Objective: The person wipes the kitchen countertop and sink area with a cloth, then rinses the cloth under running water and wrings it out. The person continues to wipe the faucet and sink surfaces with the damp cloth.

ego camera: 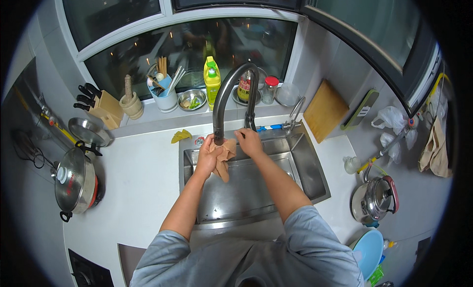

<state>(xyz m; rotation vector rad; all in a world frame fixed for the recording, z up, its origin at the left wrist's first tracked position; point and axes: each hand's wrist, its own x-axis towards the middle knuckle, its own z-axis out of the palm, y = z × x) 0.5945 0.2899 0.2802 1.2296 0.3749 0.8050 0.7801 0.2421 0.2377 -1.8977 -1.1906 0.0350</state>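
My left hand (207,158) grips a crumpled tan cloth (222,165) just beneath the spout of the gooseneck faucet (218,113). Part of the cloth hangs down over the stainless steel sink (236,202). At the faucet's base, my right hand (251,142) is closed around the dark lever, which its fingers partly cover. Whether water is running cannot be made out.
On the sill behind stand a yellow detergent bottle (213,83), a utensil holder (164,98) and a red-lidded jar (270,91). A lidded pan (75,183) sits left. To the right are a wooden cutting board (325,111), a kettle (373,202) and a blue basin (370,253).
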